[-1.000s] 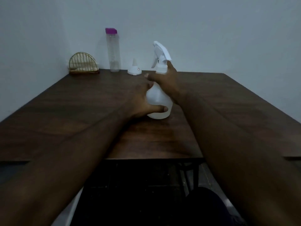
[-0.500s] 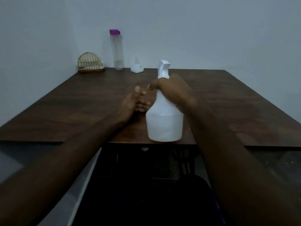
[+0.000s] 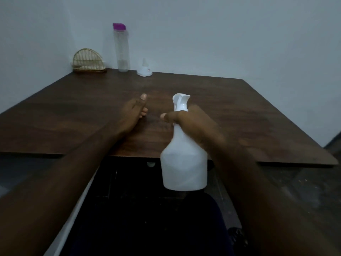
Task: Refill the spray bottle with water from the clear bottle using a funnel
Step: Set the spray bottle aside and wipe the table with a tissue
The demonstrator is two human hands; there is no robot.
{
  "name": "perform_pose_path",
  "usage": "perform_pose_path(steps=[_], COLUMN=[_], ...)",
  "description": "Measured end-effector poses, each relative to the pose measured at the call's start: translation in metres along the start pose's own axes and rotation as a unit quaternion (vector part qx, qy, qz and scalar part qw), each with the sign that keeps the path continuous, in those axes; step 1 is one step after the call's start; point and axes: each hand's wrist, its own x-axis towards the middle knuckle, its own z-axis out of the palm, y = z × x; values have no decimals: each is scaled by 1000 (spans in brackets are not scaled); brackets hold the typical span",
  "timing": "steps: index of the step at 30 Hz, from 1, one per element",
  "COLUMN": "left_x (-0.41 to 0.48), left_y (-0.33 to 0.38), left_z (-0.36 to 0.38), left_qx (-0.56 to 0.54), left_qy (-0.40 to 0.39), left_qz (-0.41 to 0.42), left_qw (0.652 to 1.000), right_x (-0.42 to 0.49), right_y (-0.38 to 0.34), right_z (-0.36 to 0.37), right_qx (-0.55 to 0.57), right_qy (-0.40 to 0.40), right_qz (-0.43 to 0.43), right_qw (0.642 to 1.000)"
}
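Observation:
My right hand (image 3: 193, 124) grips the neck of the white spray bottle (image 3: 184, 167) and holds it upright in the air, off the near edge of the dark wooden table (image 3: 239, 111). Its white trigger head (image 3: 180, 101) points away from me. To the left of the bottle my left hand (image 3: 134, 112) hovers over the table with relaxed fingers, holding nothing. A tall clear bottle (image 3: 121, 50) with a purple cap stands at the far edge by the wall. Just right of that bottle a small white funnel (image 3: 144, 69) sits upside down.
A gold wire holder (image 3: 88, 60) stands in the far left corner of the table against the wall. Below the near table edge it is dark, and a dark rounded thing (image 3: 184, 228) lies under the spray bottle.
My right hand has lifted the spray bottle off the table and pulled it toward me past the near edge. My left hand has let go of the bottle's base and stayed over the table.

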Motion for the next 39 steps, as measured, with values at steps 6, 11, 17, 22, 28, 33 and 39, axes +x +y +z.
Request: perform_pose_path(steps=[6,11,17,22,28,33,39], left_x=[10,12,41,57,41,40,33], left_y=[21,50,35,24,32,32,34], left_z=[36,73,73,77,76,77,73], left_qx=[126,110,140,111,260,303,290], left_qy=[-54,-103,-45,-46,-42,-56,-34], left_qz=[76,167,175,183,259,297,310], left_qw=[988,974,974,976,929,904,905], right_x=[-17,-30,-33,-26,-19,-22,-25], right_y=[20,49,65,76,77,74,79], right_z=[-20,-22,-42,-54,-59,-53,-50], right_qx=[115,145,134,142,163,171,208], right_qy=[89,129,209,182,111,136,162], right_qz=[52,57,82,99,108,126,108], right_qw=[988,979,965,968,974,968,959])
